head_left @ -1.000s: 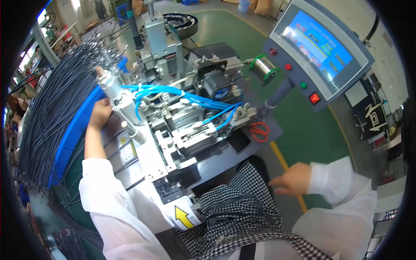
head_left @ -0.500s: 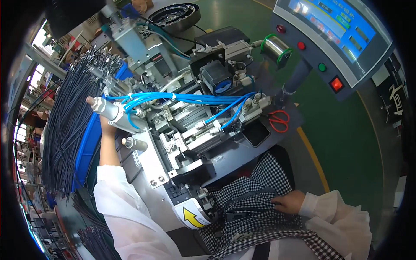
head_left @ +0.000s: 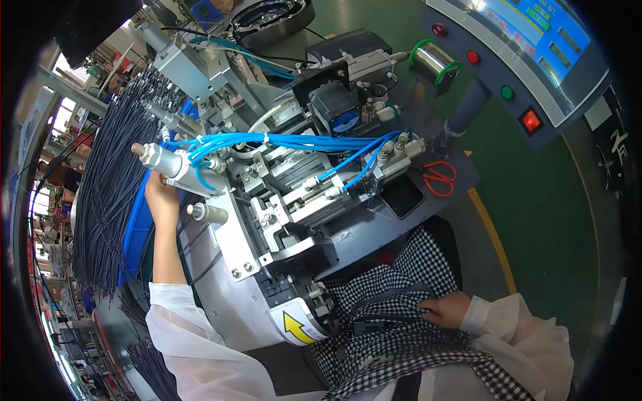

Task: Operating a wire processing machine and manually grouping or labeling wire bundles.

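Right hand (head_left: 449, 311) has reached checked cloth (head_left: 371, 286); dark cables (head_left: 107, 207) run lengthwise down-left.

Yellow arrow (head_left: 295, 327) on the white label (head_left: 276, 321) of the machine (head_left: 234, 244), characters (head_left: 548, 9) on the blue screen (head_left: 535, 39)

Green floor (head_left: 552, 227) fills the right side, with a yellow line (head_left: 493, 242) along it. Bright panes, probably windows (head_left: 65, 110), glow upper left; a light strip (head_left: 59, 351) shines lower left.

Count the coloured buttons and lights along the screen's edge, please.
4, from upper left to lower right: dark red round one, bright red round one, green round one, lit red square one. Others may be hidden.
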{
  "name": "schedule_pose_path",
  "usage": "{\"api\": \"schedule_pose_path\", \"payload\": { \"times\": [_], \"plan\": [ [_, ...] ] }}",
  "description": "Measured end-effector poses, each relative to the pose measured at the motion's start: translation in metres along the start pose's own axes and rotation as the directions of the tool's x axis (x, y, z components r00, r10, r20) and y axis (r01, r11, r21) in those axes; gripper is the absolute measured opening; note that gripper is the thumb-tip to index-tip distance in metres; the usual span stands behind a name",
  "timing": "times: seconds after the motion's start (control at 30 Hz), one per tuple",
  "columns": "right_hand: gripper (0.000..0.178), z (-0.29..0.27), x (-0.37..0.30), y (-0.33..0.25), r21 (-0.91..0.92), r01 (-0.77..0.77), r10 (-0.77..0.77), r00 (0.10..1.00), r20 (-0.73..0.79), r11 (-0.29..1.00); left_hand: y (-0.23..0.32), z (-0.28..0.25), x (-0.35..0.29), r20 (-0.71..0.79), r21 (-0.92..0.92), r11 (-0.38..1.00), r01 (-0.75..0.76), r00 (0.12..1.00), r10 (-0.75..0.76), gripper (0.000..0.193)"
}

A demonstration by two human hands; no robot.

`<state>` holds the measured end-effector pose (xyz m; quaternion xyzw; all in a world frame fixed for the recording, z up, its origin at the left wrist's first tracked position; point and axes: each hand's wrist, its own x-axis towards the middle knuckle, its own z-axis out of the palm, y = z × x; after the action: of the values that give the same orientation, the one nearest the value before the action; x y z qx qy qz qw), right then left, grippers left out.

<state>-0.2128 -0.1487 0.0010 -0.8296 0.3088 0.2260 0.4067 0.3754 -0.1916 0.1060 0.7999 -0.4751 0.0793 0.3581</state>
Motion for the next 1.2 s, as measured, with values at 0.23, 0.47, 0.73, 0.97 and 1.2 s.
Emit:
{"api": "schedule_pose_path", "payload": {
  "times": [0.23,0.47,0.73,0.97,1.2],
  "plan": [
    [0.028,0.01,0.003,0.013,0.07,0.009,0.001,0.99,-0.14,0.997,0.021,-0.037,-0.015,-0.027,-0.093,0.996,-0.007,1.0,0.005,0.009],
    [0.016,0.01,0.026,0.028,0.264,0.041,0.08,0.9,-0.428,0.964,0.019,-0.103,-0.055,-0.166,-0.135,0.991,0.013,0.986,-0.035,0.016],
    [0.01,0.013,0.05,0.036,0.304,-0.035,0.208,0.804,-0.557,0.952,0.022,-0.139,-0.118,-0.411,-0.202,0.972,-0.12,0.911,0.027,0.015],
    [0.011,0.017,0.054,0.046,0.421,-0.024,0.26,0.819,-0.512,0.907,0.04,-0.144,-0.126,-0.377,-0.215,0.972,-0.09,0.926,0.002,0.013],
    [0.013,0.014,0.052,0.047,0.493,-0.015,0.28,0.838,-0.469,0.87,0.045,-0.138,-0.119,-0.338,-0.233,0.967,-0.103,0.941,0.019,0.013]
  ]
}}
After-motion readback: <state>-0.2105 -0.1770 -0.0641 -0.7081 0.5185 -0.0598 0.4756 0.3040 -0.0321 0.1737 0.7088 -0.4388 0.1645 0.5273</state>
